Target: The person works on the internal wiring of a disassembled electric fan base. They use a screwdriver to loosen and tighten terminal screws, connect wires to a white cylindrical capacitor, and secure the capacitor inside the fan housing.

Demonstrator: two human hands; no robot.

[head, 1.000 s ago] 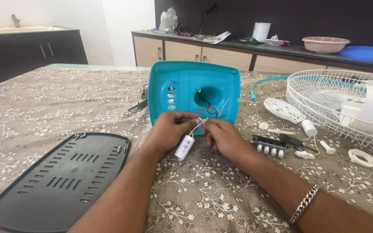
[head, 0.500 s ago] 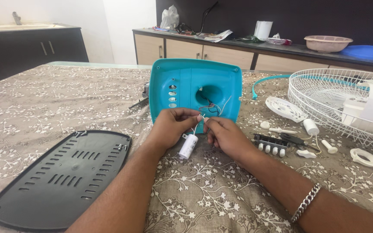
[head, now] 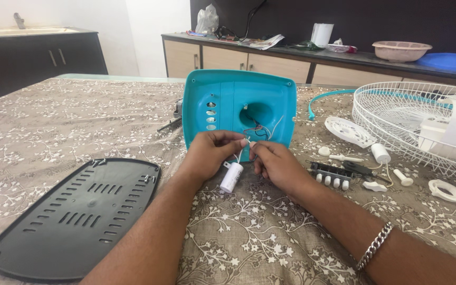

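The left hand [head: 212, 153] and the right hand [head: 275, 163] meet close together in front of a bright blue-green plastic box with a round hole in its side [head: 238, 113]. The box stands upright on a worktop covered with a brown cloth with white flowers [head: 54, 126]. Both hands are closed in a pinch on thin white wires [head: 240, 154]. A small white plastic tube-shaped part [head: 231, 177] hangs from those wires, just below the fingers. Its lower end is right at the cloth, but I cannot tell if it touches. More thin wires show inside the hole of the box.

A silver chain bracelet [head: 374, 246] sits on the right wrist.

To the left of the arms lies a flat dark grey plastic plate with rows of slots [head: 75, 214]. To the right lies a black strip with a row of white push buttons [head: 331, 174], near the right hand. Past it sit little white knobs and a big white wire fan cage [head: 397, 116].
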